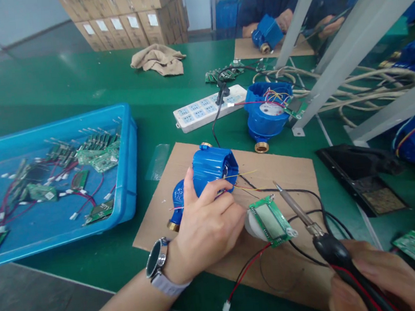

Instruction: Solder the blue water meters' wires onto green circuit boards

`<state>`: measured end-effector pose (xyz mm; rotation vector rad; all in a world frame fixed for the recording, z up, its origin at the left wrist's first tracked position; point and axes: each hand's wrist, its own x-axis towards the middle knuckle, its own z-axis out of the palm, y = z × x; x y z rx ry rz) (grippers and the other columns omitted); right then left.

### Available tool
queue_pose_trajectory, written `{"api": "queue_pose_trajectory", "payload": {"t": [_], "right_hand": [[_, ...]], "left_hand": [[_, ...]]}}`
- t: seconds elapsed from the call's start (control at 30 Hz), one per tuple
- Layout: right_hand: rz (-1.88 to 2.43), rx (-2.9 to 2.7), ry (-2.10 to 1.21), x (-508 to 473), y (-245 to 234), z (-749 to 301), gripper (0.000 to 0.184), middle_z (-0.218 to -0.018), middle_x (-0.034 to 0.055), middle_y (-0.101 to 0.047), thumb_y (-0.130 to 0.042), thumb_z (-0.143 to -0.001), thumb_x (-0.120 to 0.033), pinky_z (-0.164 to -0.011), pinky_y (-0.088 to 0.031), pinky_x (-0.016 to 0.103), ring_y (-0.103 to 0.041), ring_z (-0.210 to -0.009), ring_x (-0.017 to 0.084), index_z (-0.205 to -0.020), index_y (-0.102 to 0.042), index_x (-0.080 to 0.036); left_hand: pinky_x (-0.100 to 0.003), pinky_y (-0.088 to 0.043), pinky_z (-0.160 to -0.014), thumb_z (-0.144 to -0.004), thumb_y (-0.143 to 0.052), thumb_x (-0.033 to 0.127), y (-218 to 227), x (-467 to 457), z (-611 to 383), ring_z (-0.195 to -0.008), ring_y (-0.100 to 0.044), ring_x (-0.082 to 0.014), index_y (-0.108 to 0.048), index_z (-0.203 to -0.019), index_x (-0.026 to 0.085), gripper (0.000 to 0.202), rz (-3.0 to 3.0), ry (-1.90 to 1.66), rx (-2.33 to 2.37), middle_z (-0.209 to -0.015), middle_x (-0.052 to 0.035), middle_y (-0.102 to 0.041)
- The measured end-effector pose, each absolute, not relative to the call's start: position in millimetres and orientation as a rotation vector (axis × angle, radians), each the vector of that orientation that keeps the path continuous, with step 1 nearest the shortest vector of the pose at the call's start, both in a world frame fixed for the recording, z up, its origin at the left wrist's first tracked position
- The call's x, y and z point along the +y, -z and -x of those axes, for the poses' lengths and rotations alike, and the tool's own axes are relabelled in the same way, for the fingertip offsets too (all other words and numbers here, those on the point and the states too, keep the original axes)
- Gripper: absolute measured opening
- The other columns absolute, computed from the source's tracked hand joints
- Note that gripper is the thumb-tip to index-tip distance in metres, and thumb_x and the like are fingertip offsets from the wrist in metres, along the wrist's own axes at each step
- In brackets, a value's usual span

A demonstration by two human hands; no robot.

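Note:
My left hand [205,227] is curled round a blue water meter body [209,167] lying on a cardboard sheet [286,167], and its fingers pinch thin wires leading to a small green circuit board with a display [271,220]. My right hand [376,281] grips the black handle of a soldering iron [311,226]. The iron's tip points up and left, just right of the wires and above the board. A watch sits on my left wrist.
A blue tray [127,149] with several circuit boards and wires lies at left. A white power strip [206,110], a second blue meter [268,114], a black iron stand [361,174], cables and grey frame bars stand behind. Another person works at the far side. Cartons are stacked beyond.

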<state>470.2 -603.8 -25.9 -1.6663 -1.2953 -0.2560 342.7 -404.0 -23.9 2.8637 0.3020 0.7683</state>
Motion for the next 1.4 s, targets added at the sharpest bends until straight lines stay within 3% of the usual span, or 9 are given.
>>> {"api": "queue_pose_trajectory", "payload": {"t": [0.13, 0.23, 0.37, 0.5, 0.67, 0.87, 1.0, 1.13, 1.4], "right_hand": [[1.653, -1.303, 0.335, -594.5, 24.6, -471.7, 0.011, -0.069, 0.0006, -0.062, -0.062, -0.079, -0.017, -0.049, -0.052, 0.028, -0.060, -0.057, 0.015, -0.089, -0.058, -0.020], [1.662, -1.218, 0.396, -592.4, 29.5, -470.2, 0.008, -0.070, 0.0009, -0.062, -0.062, -0.080, -0.022, -0.049, -0.050, 0.027, -0.061, -0.058, 0.015, -0.088, -0.059, -0.020], [1.636, -1.137, 0.499, -593.4, 37.8, -471.3, 0.016, -0.075, 0.0023, -0.064, -0.067, -0.076, -0.020, -0.051, -0.050, 0.026, -0.061, -0.061, 0.014, -0.091, -0.061, -0.017], [1.602, -1.076, 0.552, -592.8, 41.0, -472.3, 0.025, -0.079, 0.0036, -0.065, -0.070, -0.072, -0.016, -0.056, -0.051, 0.028, -0.062, -0.067, 0.016, -0.096, -0.063, -0.016], [1.506, -1.030, 0.595, -587.6, 39.1, -469.2, 0.030, -0.081, 0.0053, -0.066, -0.073, -0.070, -0.011, -0.060, -0.051, 0.027, -0.063, -0.070, 0.016, -0.099, -0.064, -0.014], [1.555, -0.945, 0.668, -586.5, 43.2, -468.8, 0.022, -0.081, 0.0051, -0.066, -0.072, -0.074, -0.021, -0.060, -0.051, 0.027, -0.064, -0.069, 0.016, -0.094, -0.064, -0.016], [1.583, -0.866, 0.657, -590.3, 49.6, -473.0, 0.025, -0.080, 0.0052, -0.068, -0.070, -0.076, -0.030, -0.059, -0.051, 0.028, -0.064, -0.068, 0.017, -0.097, -0.063, -0.016], [1.573, -0.849, 0.491, -588.4, 41.5, -471.5, 0.032, -0.065, -0.0005, -0.064, -0.058, -0.086, -0.042, -0.063, -0.050, 0.032, -0.061, -0.056, 0.016, -0.106, -0.058, -0.017], [1.526, -0.862, 0.553, -566.0, 3.7, -458.6, 0.025, -0.062, -0.0046, -0.064, -0.059, -0.086, -0.022, -0.069, -0.050, 0.028, -0.064, -0.059, 0.013, -0.111, -0.056, -0.018]], "left_hand": [[-0.064, -0.002, -0.113, -0.087, -0.057, 0.023, 21.4, -405.6, -341.5, -0.103, -0.058, -0.0204, -0.067, -0.077, 0.025, 0.014, -2.885, -0.760, 0.288, -0.068, 0.0037, -0.064], [-0.061, -0.005, -0.114, -0.087, -0.058, 0.024, 14.3, -405.6, -336.5, -0.107, -0.057, -0.0200, -0.066, -0.093, 0.026, 0.010, -2.871, -0.744, 0.268, -0.087, 0.0025, -0.068], [-0.054, -0.020, -0.113, -0.087, -0.059, 0.027, 1.0, -399.3, -319.6, -0.111, -0.056, -0.0223, -0.057, -0.118, 0.023, 0.031, -2.880, -0.734, 0.312, -0.118, -0.0054, -0.063], [-0.055, -0.029, -0.107, -0.085, -0.061, 0.030, -6.9, -390.3, -298.9, -0.113, -0.055, -0.0261, -0.049, -0.126, 0.022, 0.043, -2.950, -0.680, 0.505, -0.124, -0.0091, -0.058], [-0.041, -0.047, -0.082, -0.086, -0.059, 0.036, -7.8, -390.4, -287.6, -0.093, -0.061, -0.0250, -0.054, -0.109, 0.018, 0.030, -2.969, -0.545, 0.632, -0.099, -0.0077, -0.065], [-0.027, -0.036, -0.053, -0.095, -0.044, 0.033, -5.1, -395.1, -289.5, -0.059, -0.060, -0.0180, -0.052, -0.087, 0.019, 0.018, -2.997, -0.206, 0.812, -0.066, 0.0003, -0.062], [-0.029, -0.037, -0.056, -0.097, -0.036, 0.030, -11.5, -391.5, -287.0, -0.063, -0.060, -0.0187, -0.052, -0.079, 0.020, 0.026, -3.020, -0.203, 0.728, -0.067, -0.0006, -0.061], [-0.031, -0.041, -0.063, -0.097, -0.034, 0.029, -24.3, -382.9, -285.6, -0.069, -0.058, -0.0193, -0.053, -0.077, 0.019, 0.030, -3.000, -0.396, 0.624, -0.073, -0.0029, -0.061], [-0.028, -0.053, -0.076, -0.081, -0.067, 0.024, -25.5, -370.4, -317.8, -0.080, -0.069, -0.0163, -0.067, -0.078, 0.018, 0.006, -2.274, -1.018, 0.306, -0.083, -0.0023, -0.074]]}}
